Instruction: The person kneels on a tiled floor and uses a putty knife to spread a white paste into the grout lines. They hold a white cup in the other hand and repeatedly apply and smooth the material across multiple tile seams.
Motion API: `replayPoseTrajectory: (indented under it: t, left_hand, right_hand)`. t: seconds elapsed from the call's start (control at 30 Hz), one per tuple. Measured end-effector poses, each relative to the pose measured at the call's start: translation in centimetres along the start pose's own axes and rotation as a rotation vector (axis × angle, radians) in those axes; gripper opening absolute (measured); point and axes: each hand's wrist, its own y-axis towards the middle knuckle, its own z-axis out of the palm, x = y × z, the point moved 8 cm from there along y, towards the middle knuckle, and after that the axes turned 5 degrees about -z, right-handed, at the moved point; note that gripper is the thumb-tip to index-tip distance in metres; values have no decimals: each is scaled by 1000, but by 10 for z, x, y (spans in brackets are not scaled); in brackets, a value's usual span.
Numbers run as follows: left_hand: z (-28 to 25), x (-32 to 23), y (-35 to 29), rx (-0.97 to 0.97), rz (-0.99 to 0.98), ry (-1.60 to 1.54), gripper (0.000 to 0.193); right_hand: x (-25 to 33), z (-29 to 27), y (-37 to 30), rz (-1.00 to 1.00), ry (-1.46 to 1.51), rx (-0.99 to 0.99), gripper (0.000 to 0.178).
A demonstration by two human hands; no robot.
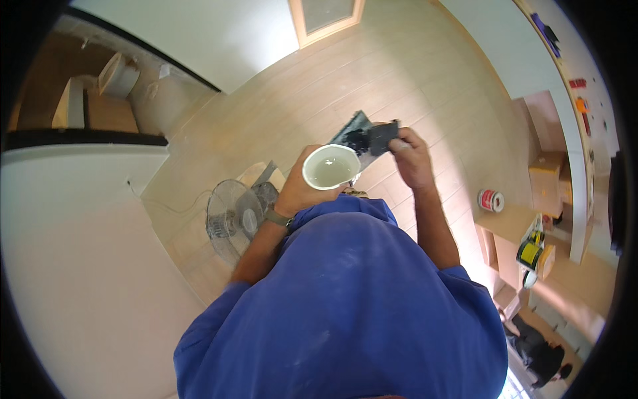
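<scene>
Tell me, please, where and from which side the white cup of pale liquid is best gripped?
Probably round its side wall, below the rim, from the person's left, as the left hand grips the white cup now. It is open-topped, holds liquid and must stay upright; the right hand and dark tool crowd the right side.
</scene>
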Motion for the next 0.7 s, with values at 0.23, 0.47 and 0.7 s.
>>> replayPoseTrajectory:
  t: [0.23, 0.47, 0.7]
  left_hand:
    - [-7, 10, -2, -53, 32, -2, 66]
    - [-8, 9, -5, -126, 104, 54, 65]
    - [-5, 1, -9, -160, 110, 139, 62]
  right_hand:
    - [52, -29, -1, -92, 59, -178, 19]
    - [108, 30, -5, -115, -105, 39, 21]
    - [142, 144, -18, -517, -1032, 582, 15]
